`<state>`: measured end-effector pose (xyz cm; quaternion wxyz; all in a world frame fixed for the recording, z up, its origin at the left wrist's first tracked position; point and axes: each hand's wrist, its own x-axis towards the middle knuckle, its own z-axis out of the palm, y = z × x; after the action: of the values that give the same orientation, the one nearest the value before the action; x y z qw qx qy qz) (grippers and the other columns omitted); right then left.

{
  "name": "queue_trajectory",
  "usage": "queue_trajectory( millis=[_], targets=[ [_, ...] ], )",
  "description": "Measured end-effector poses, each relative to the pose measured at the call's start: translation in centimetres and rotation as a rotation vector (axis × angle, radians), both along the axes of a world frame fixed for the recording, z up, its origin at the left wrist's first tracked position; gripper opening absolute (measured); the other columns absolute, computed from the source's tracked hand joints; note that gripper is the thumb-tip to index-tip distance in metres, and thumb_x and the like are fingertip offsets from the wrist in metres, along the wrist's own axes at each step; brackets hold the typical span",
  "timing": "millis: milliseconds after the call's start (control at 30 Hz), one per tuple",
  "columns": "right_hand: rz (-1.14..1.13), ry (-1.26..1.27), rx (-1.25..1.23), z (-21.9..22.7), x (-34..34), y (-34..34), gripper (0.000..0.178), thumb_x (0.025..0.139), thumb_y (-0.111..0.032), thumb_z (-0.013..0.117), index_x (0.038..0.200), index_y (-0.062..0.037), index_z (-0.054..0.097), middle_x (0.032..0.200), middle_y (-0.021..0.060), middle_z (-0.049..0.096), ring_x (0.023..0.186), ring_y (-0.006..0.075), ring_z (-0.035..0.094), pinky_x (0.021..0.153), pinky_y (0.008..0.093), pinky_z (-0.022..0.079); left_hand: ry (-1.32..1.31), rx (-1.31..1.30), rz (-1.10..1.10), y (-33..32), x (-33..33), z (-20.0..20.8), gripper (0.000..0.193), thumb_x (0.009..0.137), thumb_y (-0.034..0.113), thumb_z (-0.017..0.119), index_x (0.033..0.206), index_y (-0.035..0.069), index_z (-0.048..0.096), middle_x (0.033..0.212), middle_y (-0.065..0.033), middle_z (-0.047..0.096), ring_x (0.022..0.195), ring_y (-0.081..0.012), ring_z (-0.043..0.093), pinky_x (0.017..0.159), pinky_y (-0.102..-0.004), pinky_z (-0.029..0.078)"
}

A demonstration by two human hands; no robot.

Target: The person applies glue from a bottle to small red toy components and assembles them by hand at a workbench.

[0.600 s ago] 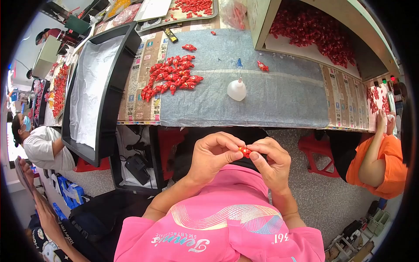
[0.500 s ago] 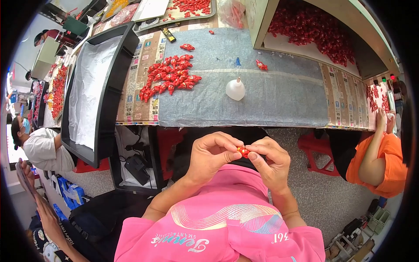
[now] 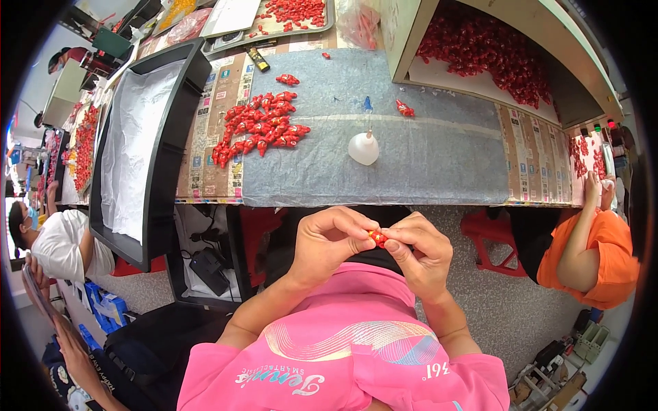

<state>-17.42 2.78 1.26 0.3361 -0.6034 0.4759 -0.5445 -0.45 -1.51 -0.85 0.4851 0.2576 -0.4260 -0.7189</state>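
Between my hands, just off the table's near edge, is a small red plastic figure (image 3: 378, 238) with a yellow-gold patch. The fingertips of my left hand (image 3: 334, 241) pinch it from one side, and those of my right hand (image 3: 419, 251) from the other. Much of it is hidden by the fingers. On the blue-grey mat (image 3: 439, 161) ahead stands a translucent white squeeze bottle (image 3: 363, 149) with a thin tip. Left of it lies a cluster of similar red figures (image 3: 257, 127). A single red figure (image 3: 405, 108) rests beyond the bottle to the right.
A black tray (image 3: 161, 137) lined with white paper juts over the table edge at left. An open-fronted box (image 3: 404, 41) full of red pieces stands far right. A metal tray (image 3: 319, 27) of red parts sits at the back. Co-workers sit on both sides.
The view has shifted slightly, so the table appears a little lower and further left. Both hands keep their pinch on the red figure, with hardly any change in pose.
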Motion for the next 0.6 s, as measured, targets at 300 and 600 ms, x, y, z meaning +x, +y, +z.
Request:
queue_trajectory(
  millis=[300,600],
  targets=[
    [0.009,0.047,0.012,0.2,0.0,-1.1,0.019,0.075,0.001,0.072,0.094,-0.0031,0.069,0.082,0.0077,0.065,0.073,0.0173,0.06,0.062,0.0267,0.047,0.027,0.014,0.009,-0.6,0.1,0.2,0.015,0.075,-0.01,0.068,0.087,0.0,0.065,0.098,-0.0135,0.064,0.089,-0.0177,0.064,0.081,-0.0289,0.054],
    [0.016,0.072,0.027,0.3,-0.1,-1.5,0.02,0.076,-0.001,0.071,0.095,-0.0032,0.068,0.083,0.0079,0.065,0.075,0.0176,0.061,0.064,0.0271,0.048,0.011,0.036,-0.044,-1.0,0.5,-0.1,0.019,0.078,-0.008,0.066,0.096,-0.001,0.063,0.101,-0.0118,0.062,0.093,-0.0169,0.062,0.085,-0.0292,0.051]
  ],
)
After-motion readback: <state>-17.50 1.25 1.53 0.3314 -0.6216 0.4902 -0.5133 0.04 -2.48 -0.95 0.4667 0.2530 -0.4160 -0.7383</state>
